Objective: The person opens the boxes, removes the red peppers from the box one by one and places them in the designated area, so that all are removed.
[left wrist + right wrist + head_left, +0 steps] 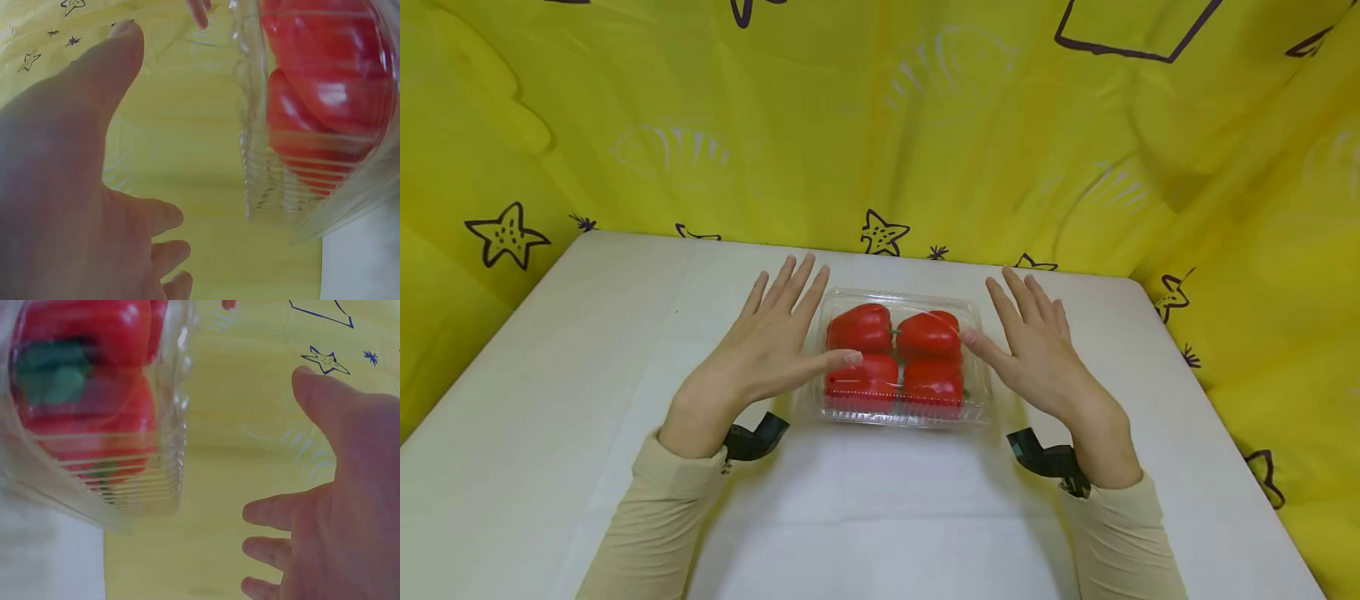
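A clear plastic clamshell box [904, 418] stands on the table between the two hands, its lid down. Several red bell peppers [929, 335] show through it. My left hand [766, 343] is raised to the left of the box with fingers straight and thumb spread over its left side. Over on the right, my right hand [1041, 358] is held likewise, its thumb near the box's right edge. Both wrist views show a gap between each hand and the box wall [253, 125]. A green stem [53, 372] is visible through the plastic in the right wrist view.
The box is on a white table [865, 517]. Behind and at the sides hangs a yellow cloth [820, 125] printed with stars and fish. Dark curved mounts [756, 437] are strapped at both wrists.
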Demonstrator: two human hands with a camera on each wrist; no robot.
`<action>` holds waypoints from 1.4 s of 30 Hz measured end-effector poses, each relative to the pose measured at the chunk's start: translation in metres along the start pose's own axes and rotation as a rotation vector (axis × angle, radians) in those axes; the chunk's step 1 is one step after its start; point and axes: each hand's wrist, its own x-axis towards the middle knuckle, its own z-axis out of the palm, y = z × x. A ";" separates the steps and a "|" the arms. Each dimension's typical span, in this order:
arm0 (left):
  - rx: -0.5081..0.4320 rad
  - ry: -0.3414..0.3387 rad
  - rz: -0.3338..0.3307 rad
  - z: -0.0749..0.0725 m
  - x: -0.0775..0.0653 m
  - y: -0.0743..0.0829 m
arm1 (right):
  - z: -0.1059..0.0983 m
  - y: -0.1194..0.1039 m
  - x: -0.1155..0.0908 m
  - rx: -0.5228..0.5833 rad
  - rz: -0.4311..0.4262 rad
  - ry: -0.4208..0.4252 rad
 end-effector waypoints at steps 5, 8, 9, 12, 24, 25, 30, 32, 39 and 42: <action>-0.011 0.007 0.041 0.003 0.000 0.003 | 0.005 0.001 -0.004 0.092 -0.050 0.009; -0.016 0.013 0.072 0.005 0.000 0.004 | 0.009 0.002 -0.007 0.164 -0.058 0.000; -0.019 0.016 0.086 0.006 0.000 0.005 | 0.011 0.003 -0.007 0.185 -0.061 -0.003; -0.044 0.020 0.135 0.008 0.002 0.009 | 0.015 0.004 -0.010 0.240 -0.069 -0.001; -0.026 0.031 0.380 0.024 0.005 0.036 | 0.036 0.013 -0.023 0.467 -0.024 0.182; -0.015 0.039 0.405 0.025 0.006 0.039 | 0.037 0.014 -0.024 0.479 -0.011 0.190; 0.002 0.048 0.499 0.029 0.009 0.059 | 0.039 0.018 -0.028 0.601 0.063 0.175; 0.006 0.042 0.530 0.032 0.011 0.067 | 0.039 0.019 -0.030 0.667 0.094 0.156; 0.079 0.029 0.659 0.045 0.019 0.096 | 0.044 0.027 -0.035 0.874 0.153 0.072; 0.139 0.061 0.711 0.050 0.022 0.106 | 0.047 0.030 -0.037 0.936 0.179 0.025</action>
